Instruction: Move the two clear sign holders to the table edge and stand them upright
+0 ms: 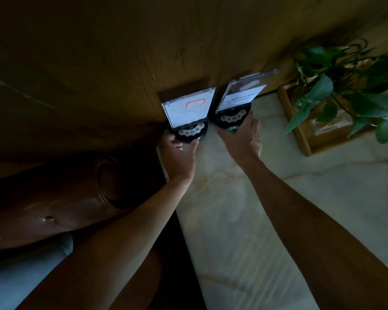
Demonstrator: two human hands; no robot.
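Note:
Two clear sign holders stand upright side by side at the far end of the pale marble table (278, 209), against the wooden wall. Each has a white printed card in a clear panel above a black base with a row of buttons. My left hand (178, 153) grips the black base of the left sign holder (188, 108), at the table's far left corner. My right hand (242, 137) holds the base of the right sign holder (240, 95), fingers wrapped around its near and right side. The right panel leans back to the right.
A wooden tray (300, 133) holding a clear vase and a leafy green plant (345, 86) sits close to the right of the right holder. A brown leather seat (54, 198) lies left of and below the table. The wood-panelled wall (121, 52) backs the table.

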